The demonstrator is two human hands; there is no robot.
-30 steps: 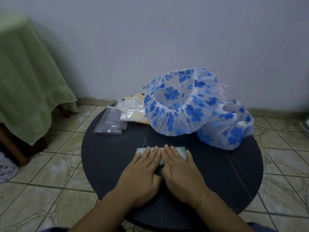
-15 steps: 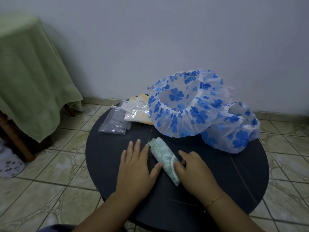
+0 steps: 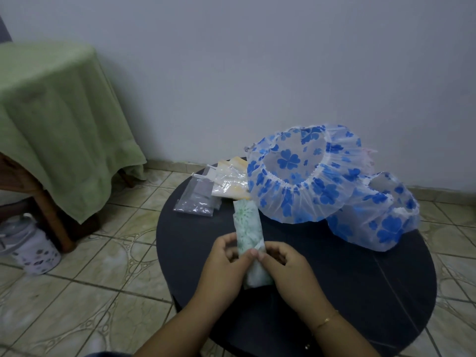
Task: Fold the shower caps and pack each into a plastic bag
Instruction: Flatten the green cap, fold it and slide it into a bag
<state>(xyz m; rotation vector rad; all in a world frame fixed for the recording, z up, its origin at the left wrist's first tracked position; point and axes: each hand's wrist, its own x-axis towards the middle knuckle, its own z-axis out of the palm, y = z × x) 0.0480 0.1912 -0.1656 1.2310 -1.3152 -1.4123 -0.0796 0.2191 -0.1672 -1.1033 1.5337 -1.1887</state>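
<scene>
A folded green-patterned shower cap (image 3: 247,222) forms a long narrow strip pointing away from me above the round black table (image 3: 360,274). My left hand (image 3: 224,261) grips its left side and my right hand (image 3: 286,269) pinches its right side, thumbs meeting near the strip's middle. Two unfolded blue-clover shower caps sit at the back right: a larger blue cap (image 3: 298,176) and a second blue cap (image 3: 378,212) beside it. Clear plastic bags (image 3: 197,199) lie at the table's back left, next to a packed yellowish bag (image 3: 229,181).
A piece of furniture draped in a green towel (image 3: 56,119) stands to the left. A white patterned container (image 3: 33,251) sits on the tiled floor beneath it. The wall runs close behind the table.
The strip lay flat crosswise under both pressing palms. It was turned lengthwise, and both hands now hold it lifted off the table. The camera view has also shifted left.
</scene>
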